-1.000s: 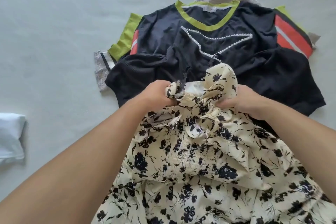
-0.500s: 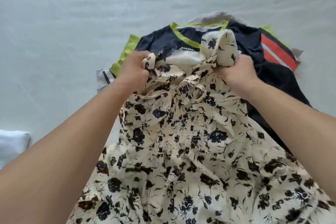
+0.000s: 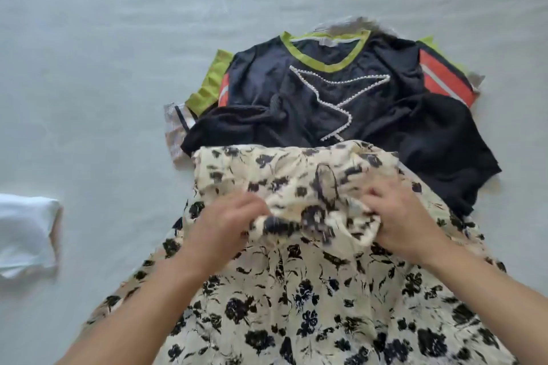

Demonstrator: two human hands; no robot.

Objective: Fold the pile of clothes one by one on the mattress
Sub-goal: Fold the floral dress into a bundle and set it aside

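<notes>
Head view: left hand [image 3: 225, 224] and right hand [image 3: 406, 218], curled grip pinching bunched floral dress [image 3: 296, 290], knuckles up.

Cream dress [image 3: 311, 290] with black floral print, navy top [image 3: 341, 98] trimmed lime, white cloth [image 3: 23, 231], pale grey mattress [image 3: 103, 53]

All around me is a pale grey sheet [image 3: 103, 53], smooth with faint creases, filling the whole view. Soft, even light falls across it, a little brighter toward the top. No hard shadows here.
</notes>
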